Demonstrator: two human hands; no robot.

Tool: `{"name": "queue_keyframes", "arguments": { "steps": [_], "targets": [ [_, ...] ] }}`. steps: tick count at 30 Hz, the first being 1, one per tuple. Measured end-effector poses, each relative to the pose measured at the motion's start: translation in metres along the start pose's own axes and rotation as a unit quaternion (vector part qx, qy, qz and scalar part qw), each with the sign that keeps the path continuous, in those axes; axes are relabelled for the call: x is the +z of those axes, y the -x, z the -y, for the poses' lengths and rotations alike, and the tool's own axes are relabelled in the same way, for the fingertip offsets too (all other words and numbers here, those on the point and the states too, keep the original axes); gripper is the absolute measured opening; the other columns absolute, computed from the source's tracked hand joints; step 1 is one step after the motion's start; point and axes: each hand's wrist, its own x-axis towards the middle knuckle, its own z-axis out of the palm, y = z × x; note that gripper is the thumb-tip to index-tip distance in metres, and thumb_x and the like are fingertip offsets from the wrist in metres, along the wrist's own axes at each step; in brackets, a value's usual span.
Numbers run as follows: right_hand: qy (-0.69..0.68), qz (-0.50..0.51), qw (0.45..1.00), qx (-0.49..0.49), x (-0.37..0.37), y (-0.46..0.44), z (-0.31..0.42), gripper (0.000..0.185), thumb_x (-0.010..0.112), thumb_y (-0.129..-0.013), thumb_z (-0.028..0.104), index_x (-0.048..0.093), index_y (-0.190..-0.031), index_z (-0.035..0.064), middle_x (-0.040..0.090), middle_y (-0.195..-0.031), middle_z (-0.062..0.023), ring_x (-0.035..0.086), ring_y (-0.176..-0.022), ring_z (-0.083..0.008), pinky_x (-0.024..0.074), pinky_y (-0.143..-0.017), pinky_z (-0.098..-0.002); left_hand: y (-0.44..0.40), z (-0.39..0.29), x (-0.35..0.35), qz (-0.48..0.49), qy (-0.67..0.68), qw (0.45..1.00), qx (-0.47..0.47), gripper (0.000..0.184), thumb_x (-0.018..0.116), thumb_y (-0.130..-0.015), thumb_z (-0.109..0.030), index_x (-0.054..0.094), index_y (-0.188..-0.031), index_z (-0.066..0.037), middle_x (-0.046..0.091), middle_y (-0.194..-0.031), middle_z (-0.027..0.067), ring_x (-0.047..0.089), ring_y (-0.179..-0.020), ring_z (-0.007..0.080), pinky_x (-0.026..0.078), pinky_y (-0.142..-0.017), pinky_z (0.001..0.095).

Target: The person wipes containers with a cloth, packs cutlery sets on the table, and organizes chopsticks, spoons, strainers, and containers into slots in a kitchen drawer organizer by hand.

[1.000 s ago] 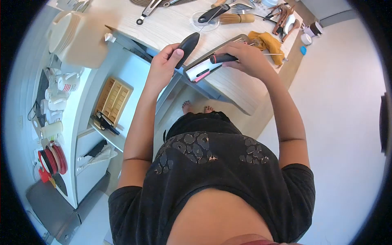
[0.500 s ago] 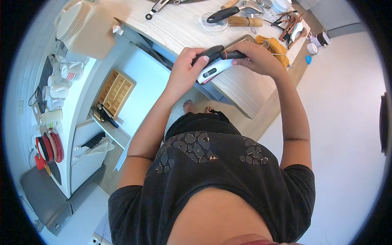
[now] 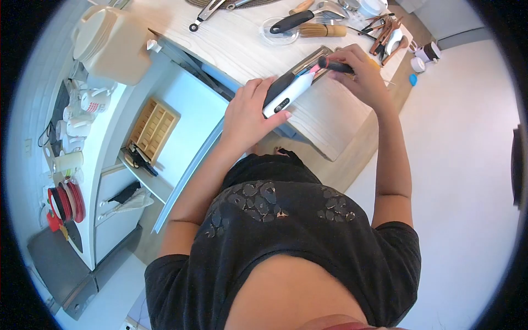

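My left hand [image 3: 250,113] is closed around a white handheld device with a dark button panel [image 3: 291,94] and a black-handled utensil [image 3: 279,89] lying alongside it. Past their far ends, a pink tip and a bluish piece show, too small to name. My right hand [image 3: 360,74] pinches a short black handle [image 3: 336,65] just beyond the device's end. Whatever that handle belongs to is hidden by the fingers. Under both hands, at the counter's edge, lies a brownish tray-like object [image 3: 320,52], partly covered.
On the counter [image 3: 236,52] lie a bamboo whisk-like brush [image 3: 324,30], a black-handled utensil [image 3: 291,22], tongs [image 3: 206,15] and several wooden utensils [image 3: 389,34]. An open drawer [image 3: 192,104] holds a wooden organiser [image 3: 154,129]. A large beige jug [image 3: 113,47] stands at left.
My right hand has moved right and up with the black handle, away from my left hand. My left hand has shifted its grip, uncovering more of the white device.
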Motion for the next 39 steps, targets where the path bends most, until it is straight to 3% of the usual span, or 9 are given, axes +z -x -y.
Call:
{"name": "queue_keyframes", "arguments": {
  "steps": [2, 4, 5, 7, 12, 17, 24, 34, 39],
  "targets": [
    [0.037, -0.013, 0.999, 0.000, -0.004, -0.001, -0.004, 0.027, 0.067, -0.080, 0.022, 0.061, -0.106, 0.0159, 0.054, -0.099, -0.0052, 0.057, -0.091, -0.0243, 0.0482, -0.077, -0.0336, -0.001, -0.002, 0.000, -0.004, 0.007, 1.000, -0.013, 0.079, 0.073, -0.068, -0.041, 0.042, -0.131, -0.004, 0.050, -0.117, 0.0154, 0.051, -0.106, 0.0310, 0.044, -0.088, 0.0388],
    [0.044, 0.019, 0.995, -0.089, -0.005, -0.005, 0.001, 0.030, 0.068, -0.077, 0.022, 0.061, -0.106, 0.0183, 0.054, -0.099, -0.0032, 0.057, -0.090, -0.0237, 0.0476, -0.078, -0.0343, -0.001, -0.004, -0.001, -0.006, 0.012, 1.000, -0.025, 0.082, 0.074, -0.067, -0.042, 0.040, -0.132, -0.004, 0.050, -0.116, 0.0151, 0.051, -0.107, 0.0304, 0.044, -0.088, 0.0386],
    [0.046, 0.018, 0.995, -0.088, 0.000, -0.008, 0.007, 0.030, 0.068, -0.077, 0.022, 0.061, -0.106, 0.0183, 0.054, -0.099, -0.0032, 0.057, -0.090, -0.0237, 0.0476, -0.078, -0.0343, -0.002, -0.005, -0.002, -0.006, 0.018, 0.999, -0.043, 0.085, 0.075, -0.065, -0.042, 0.040, -0.132, -0.004, 0.051, -0.115, 0.0148, 0.052, -0.106, 0.0303, 0.044, -0.088, 0.0387],
    [0.131, 0.039, 0.971, -0.198, 0.018, -0.014, 0.023, 0.036, 0.070, -0.073, 0.022, 0.061, -0.107, 0.0213, 0.054, -0.098, -0.0015, 0.056, -0.092, -0.0222, 0.0469, -0.078, -0.0352, -0.002, -0.006, -0.002, -0.005, 0.025, 0.998, -0.061, 0.087, 0.076, -0.063, -0.042, 0.039, -0.132, -0.003, 0.051, -0.113, 0.0145, 0.052, -0.106, 0.0302, 0.045, -0.088, 0.0387],
    [0.105, 0.101, 0.965, -0.216, 0.040, -0.024, 0.048, 0.043, 0.071, -0.070, 0.019, 0.060, -0.112, 0.0212, 0.055, -0.098, -0.0006, 0.053, -0.094, -0.0209, 0.0423, -0.082, -0.0356, 0.002, 0.002, 0.003, -0.028, 0.073, 0.996, -0.048, 0.090, 0.078, -0.059, -0.045, 0.042, -0.129, -0.003, 0.051, -0.110, 0.0151, 0.052, -0.104, 0.0309, 0.045, -0.085, 0.0394],
    [0.015, 0.129, 0.974, -0.186, 0.045, -0.029, 0.037, 0.035, 0.071, -0.070, 0.019, 0.061, -0.103, 0.0155, 0.059, -0.096, -0.0026, 0.056, -0.095, -0.0225, 0.0426, -0.080, -0.0366, 0.007, 0.007, 0.005, -0.038, 0.111, 0.992, -0.051, 0.086, 0.079, -0.059, -0.042, 0.045, -0.126, -0.002, 0.051, -0.110, 0.0157, 0.052, -0.103, 0.0309, 0.044, -0.086, 0.0386],
    [0.029, 0.095, 0.972, -0.213, 0.053, -0.026, 0.037, 0.031, 0.071, -0.070, 0.018, 0.062, -0.098, 0.0125, 0.061, -0.095, -0.0031, 0.057, -0.092, -0.0230, 0.0446, -0.075, -0.0367, 0.009, 0.004, 0.009, -0.056, 0.100, 0.993, -0.036, 0.073, 0.076, -0.065, -0.038, 0.049, -0.122, -0.003, 0.053, -0.108, 0.0155, 0.053, -0.101, 0.0316, 0.043, -0.085, 0.0392],
    [-0.012, 0.093, 0.970, -0.226, 0.050, -0.022, 0.032, 0.060, 0.075, -0.062, 0.020, 0.057, -0.119, 0.0137, 0.059, -0.113, -0.0057, 0.055, -0.104, -0.0251, 0.0437, -0.089, -0.0380, 0.009, 0.000, 0.010, -0.048, 0.104, 0.991, -0.062, 0.069, 0.076, -0.065, -0.038, 0.049, -0.119, -0.002, 0.054, -0.106, 0.0154, 0.053, -0.100, 0.0321, 0.044, -0.085, 0.0395],
    [0.069, 0.093, 0.965, -0.236, 0.055, -0.015, 0.034, 0.065, 0.075, -0.063, 0.024, 0.053, -0.124, 0.0142, 0.057, -0.117, -0.0040, 0.053, -0.107, -0.0243, 0.0405, -0.093, -0.0398, 0.012, -0.003, 0.014, -0.100, 0.125, 0.986, -0.041, 0.081, 0.074, -0.069, -0.037, 0.037, -0.132, -0.002, 0.049, -0.112, 0.0188, 0.052, -0.101, 0.0316, 0.044, -0.084, 0.0382]
  ]
}}
